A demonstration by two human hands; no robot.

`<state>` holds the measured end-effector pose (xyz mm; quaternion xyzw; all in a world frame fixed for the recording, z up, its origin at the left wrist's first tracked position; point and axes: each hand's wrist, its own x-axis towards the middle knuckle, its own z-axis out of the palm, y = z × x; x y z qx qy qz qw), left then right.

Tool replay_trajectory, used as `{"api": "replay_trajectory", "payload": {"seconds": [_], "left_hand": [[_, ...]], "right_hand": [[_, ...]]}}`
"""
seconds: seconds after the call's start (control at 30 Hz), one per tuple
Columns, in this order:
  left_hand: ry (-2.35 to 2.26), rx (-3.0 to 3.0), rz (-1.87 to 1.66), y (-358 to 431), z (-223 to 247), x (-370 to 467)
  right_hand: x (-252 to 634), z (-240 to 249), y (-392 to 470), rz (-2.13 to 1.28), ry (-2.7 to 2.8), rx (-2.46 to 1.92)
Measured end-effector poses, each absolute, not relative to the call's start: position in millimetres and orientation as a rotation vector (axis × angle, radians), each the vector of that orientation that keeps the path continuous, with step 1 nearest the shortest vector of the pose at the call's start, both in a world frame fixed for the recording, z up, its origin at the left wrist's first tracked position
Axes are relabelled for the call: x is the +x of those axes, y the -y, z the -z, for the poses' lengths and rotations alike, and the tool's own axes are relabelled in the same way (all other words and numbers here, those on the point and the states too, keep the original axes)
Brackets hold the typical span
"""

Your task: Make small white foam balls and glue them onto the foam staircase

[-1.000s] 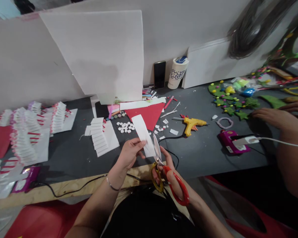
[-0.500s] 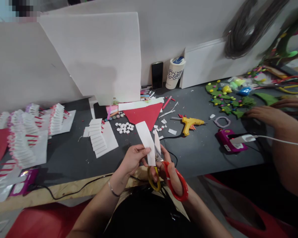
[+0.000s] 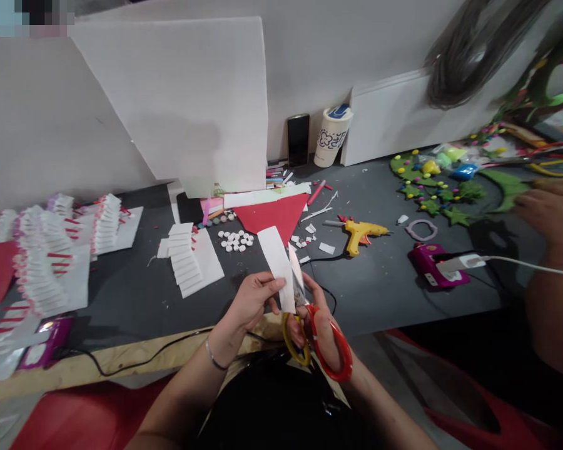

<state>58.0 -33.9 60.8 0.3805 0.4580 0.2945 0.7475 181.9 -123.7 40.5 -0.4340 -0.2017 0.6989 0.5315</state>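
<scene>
Pinched between the thumb and fingers of my left hand (image 3: 258, 299) is a white paper strip (image 3: 276, 259), held over the table's near edge. My right hand (image 3: 326, 325) is closed round scissors (image 3: 332, 350) with one red and one yellow handle loop. Their blades point away from me along the strip's right side; whether they touch it I cannot tell. Beyond the strip lies a red paper piece (image 3: 272, 215). Small white discs (image 3: 235, 241) are grouped to its left, and white paper scraps (image 3: 327, 248) lie to the right.
A yellow glue gun (image 3: 360, 234) and a purple power strip (image 3: 431, 265) lie to the right. A cup (image 3: 331, 139) and a phone (image 3: 298, 140) stand against the wall. White pleated pieces (image 3: 185, 256) sit left. A co-worker's hand (image 3: 551, 209) is at far right, by green felt shapes (image 3: 502, 187).
The scissor handles have drawn closer together and shifted slightly. My left hand keeps the paper strip nearly in place. The co-worker's hand has moved right, away from the green shapes.
</scene>
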Motion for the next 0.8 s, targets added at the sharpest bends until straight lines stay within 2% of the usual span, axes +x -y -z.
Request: {"api": "replay_trajectory", "payload": {"seconds": [0.33,0.8], "left_hand": [[-1.000,0.872,-0.619,33.5,-60.3,56.3],[-0.975,1.059,-0.463,33.0,-61.0,47.9]], "right_hand": [[177.7,-48.6,122.4,-1.643,0.399,-1.106],[182.5,-47.1,126.9,-1.567,0.603,-0.939]]}}
